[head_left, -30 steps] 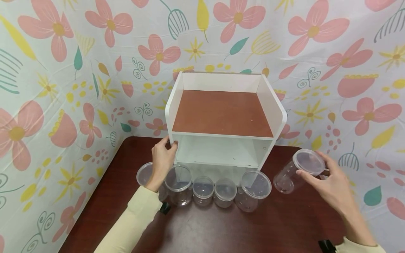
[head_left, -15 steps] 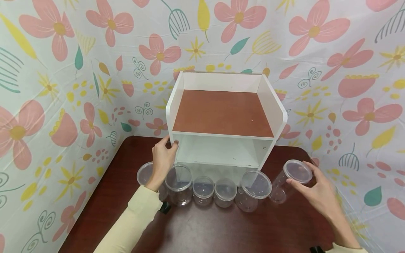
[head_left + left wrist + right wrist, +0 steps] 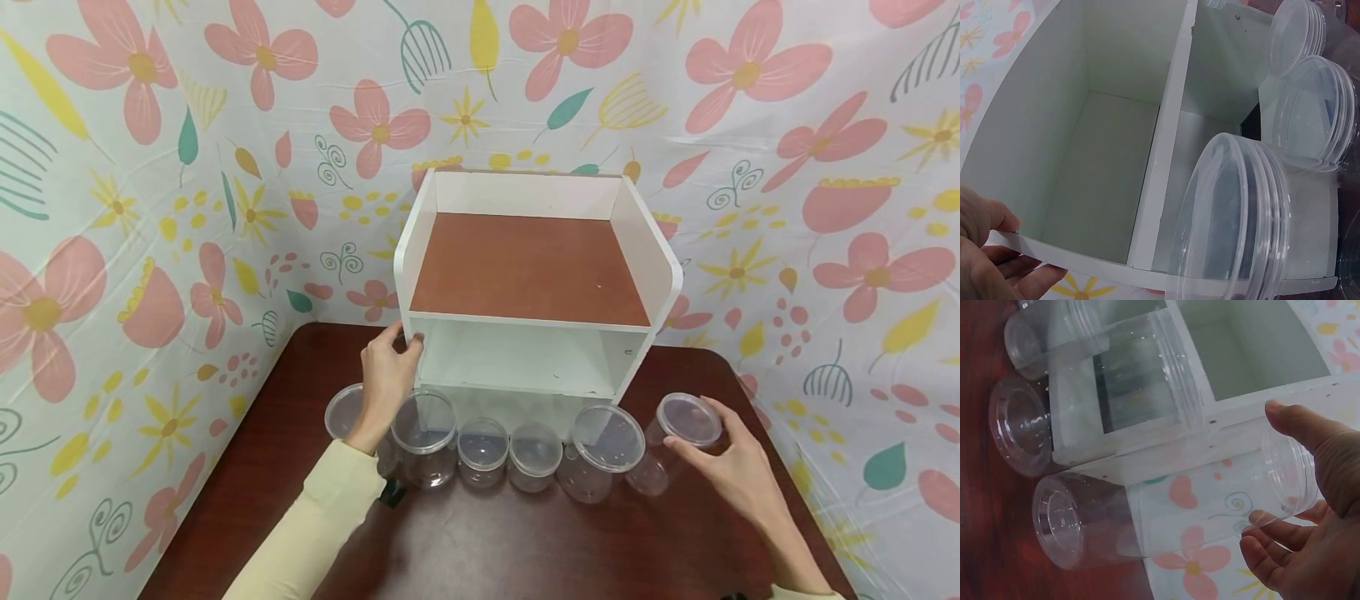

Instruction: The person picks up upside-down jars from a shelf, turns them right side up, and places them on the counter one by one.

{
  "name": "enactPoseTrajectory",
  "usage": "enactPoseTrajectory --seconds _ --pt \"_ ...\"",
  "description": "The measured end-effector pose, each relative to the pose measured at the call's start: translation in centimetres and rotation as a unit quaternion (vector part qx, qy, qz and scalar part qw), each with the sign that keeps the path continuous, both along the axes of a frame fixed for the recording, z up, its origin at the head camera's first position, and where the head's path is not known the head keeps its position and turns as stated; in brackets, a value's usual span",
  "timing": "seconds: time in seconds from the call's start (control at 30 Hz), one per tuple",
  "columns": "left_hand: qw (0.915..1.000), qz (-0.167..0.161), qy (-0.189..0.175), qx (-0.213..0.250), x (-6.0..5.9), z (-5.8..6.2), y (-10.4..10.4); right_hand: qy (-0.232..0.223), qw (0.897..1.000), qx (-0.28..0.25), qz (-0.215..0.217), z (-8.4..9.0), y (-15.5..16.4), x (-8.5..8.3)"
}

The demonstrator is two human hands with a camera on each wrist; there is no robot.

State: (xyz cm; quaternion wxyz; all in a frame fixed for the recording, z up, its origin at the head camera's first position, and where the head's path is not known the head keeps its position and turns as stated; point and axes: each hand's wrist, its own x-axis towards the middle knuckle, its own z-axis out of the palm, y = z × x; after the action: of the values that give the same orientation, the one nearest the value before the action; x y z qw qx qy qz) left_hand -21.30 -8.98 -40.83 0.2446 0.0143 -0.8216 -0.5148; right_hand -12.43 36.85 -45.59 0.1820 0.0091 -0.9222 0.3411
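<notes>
One clear lidded jar (image 3: 671, 442) sits in the right hand (image 3: 731, 467), at the right end of the row on the table (image 3: 525, 542), just right of the shelf's (image 3: 528, 267) front corner. The fingers and thumb curl round its lidded top; the right wrist view shows the thumb over the lid rim and the fingertips (image 3: 1260, 550) under it. The jar (image 3: 1166, 512) leans, its base low toward the table and its lid up toward the hand (image 3: 1316, 531). Whether the base touches the table cannot be told.

Just left of it stands a wide jar (image 3: 600, 454), also tilted, close to or touching the held one. Further left come two small tubs (image 3: 534, 457) side by side, then a taller jar (image 3: 423, 437), and a last jar (image 3: 341, 412) partly hidden behind the left wrist. All are clear plastic with lids on, lined up along the front of the shelf.

The left hand (image 3: 388, 375) grips the shelf's left side panel at its front edge, thumb on the inner face and fingers on the outside. The left wrist view shows the same: the hand (image 3: 991, 256) pinching the white panel edge, with the tall jar's lid (image 3: 1229, 219) close by.

The shelf is white with a brown top board and an open white compartment below. A floral cloth (image 3: 150, 208) hangs behind and to both sides of the dark red table.
</notes>
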Motion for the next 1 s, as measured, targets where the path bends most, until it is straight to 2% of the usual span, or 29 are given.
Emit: enactPoseTrajectory --seconds 0.53,1.0 --pt "0.9999 0.002 0.002 -0.01 0.0 -0.2 0.1 -0.014 1.0 0.004 0.001 -1.7 -0.4 0.0" --pt "1.0 0.0 0.002 -0.002 0.0 -0.2 0.0 -0.005 1.0 -0.01 0.005 -2.3 -0.5 0.0"
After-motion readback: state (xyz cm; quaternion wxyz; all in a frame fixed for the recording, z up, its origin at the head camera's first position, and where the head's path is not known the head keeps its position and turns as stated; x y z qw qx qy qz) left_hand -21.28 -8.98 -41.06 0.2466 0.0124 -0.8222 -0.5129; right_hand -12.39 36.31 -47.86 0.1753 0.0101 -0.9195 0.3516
